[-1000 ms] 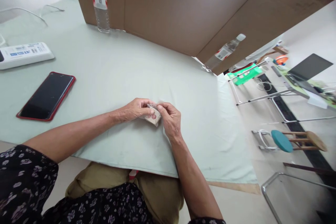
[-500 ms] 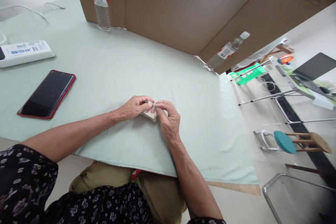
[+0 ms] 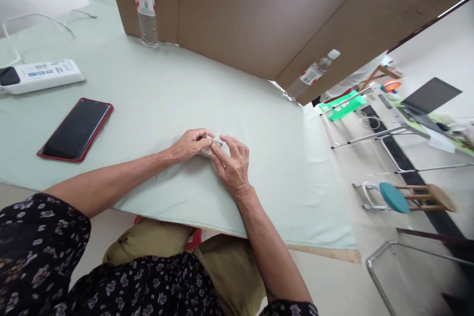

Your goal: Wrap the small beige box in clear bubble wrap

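Object: small folded piece of beige paper with a reddish print (image 3: 215, 145), mostly hidden between the two hands.
Location: on the pale green table cloth (image 3: 155, 98), toward the near edge and well right of the black phone in a red case (image 3: 76, 130).
Left hand (image 3: 189, 144): fingertips closed on the paper's left end, pinning it.
Right hand (image 3: 233, 165): fingers spread flat, pressing on the paper's right side; not pinching.
Handling: judged light, thin, limp and easily creased; likely to slide on the cloth unless pinned. Best taken at a folded edge with fingertips.
Surroundings: white power strip (image 3: 44, 75) beyond the phone; clear plastic water bottle (image 3: 145, 5) standing against the brown cardboard panel (image 3: 259, 10).
Obstructions: none near the hands.
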